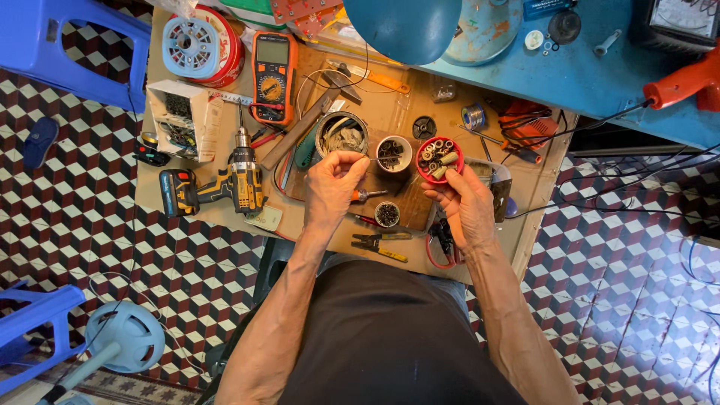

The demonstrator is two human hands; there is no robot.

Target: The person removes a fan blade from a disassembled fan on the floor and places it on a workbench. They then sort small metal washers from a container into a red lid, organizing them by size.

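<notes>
- Landmark: small white round cup (394, 154) of dark screws, standing mid-bench on a brown wooden board (409, 199).
- Right hand (465, 202) was just right of the white cup, fingers closed around the underside of a round red plastic dish (439, 159) of small cylindrical parts – held lifted and tipped toward the face, probably so the contents could be read from above.
- Left hand (334, 184) sat just left of the cup, thumb and forefinger pinched shut on a thin metal pin or wire (373, 158); its tip pointed at the cup. Exact item too small to tell.
- Behind-left of the cup: round metal tin (342, 135) of rags or scraps, within easy reach.
- Nearer the person than the cup: smaller round lid of dark screws (387, 214), then yellow-handled pliers (380, 245) lying flat.
- Well left of the cup: yellow-and-black cordless drill (225, 187) lying on its side, and an orange-cased multimeter (273, 76) face up – parked clear of the working area.
- Far behind the cup: blue lamp shade (403, 26) overhanging the bench.
</notes>
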